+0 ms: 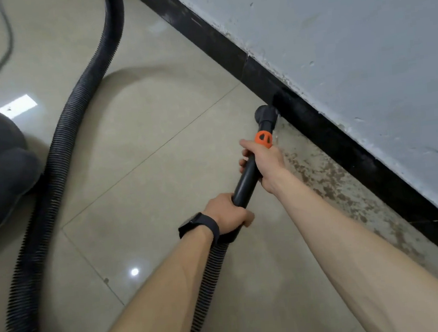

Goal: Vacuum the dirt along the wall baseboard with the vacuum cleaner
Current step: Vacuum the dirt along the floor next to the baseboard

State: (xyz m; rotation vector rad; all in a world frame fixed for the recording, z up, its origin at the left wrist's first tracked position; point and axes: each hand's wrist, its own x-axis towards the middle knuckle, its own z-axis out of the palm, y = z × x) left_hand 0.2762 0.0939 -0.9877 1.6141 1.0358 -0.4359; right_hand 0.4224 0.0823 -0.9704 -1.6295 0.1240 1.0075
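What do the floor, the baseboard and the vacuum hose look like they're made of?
Floor: glazed ceramic or stone tile, likely; glossy, with grout lines and light reflections.
Baseboard: black, dusty, with a joint; tile or stone, cannot tell.
Hose: black ribbed flexible plastic, matte.

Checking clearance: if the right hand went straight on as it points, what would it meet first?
Probably the orange collar right ahead of the right hand, then the nozzle against the baseboard.
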